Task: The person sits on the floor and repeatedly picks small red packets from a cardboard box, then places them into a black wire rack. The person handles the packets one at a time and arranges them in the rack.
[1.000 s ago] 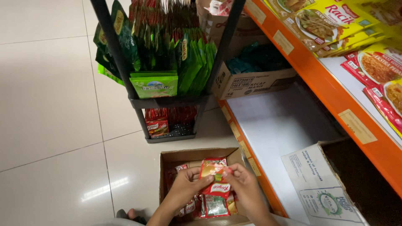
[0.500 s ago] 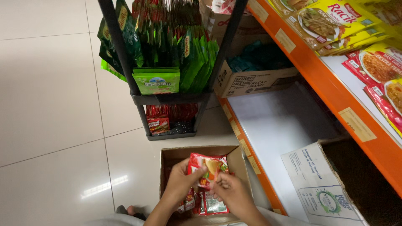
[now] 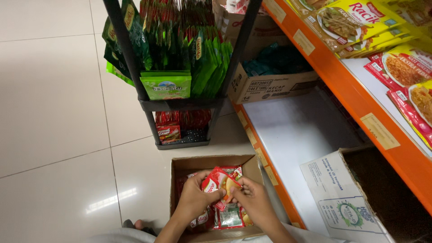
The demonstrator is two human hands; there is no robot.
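Since half a second earlier, both hands had drawn closer together over the cardboard box (image 3: 180, 168). Left hand (image 3: 194, 199) and right hand (image 3: 253, 201) each pinched the red sachets (image 3: 219, 181), held above more packets inside. Beyond stood a black rack (image 3: 180, 104) with green pouches (image 3: 165, 85).

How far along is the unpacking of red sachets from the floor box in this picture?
Done: the rack already holds green packets above and red sachets on its bottom tier. In hand: the left hand and right hand both grip a red sachet over the cardboard box. Left: more sachets lie inside the box.
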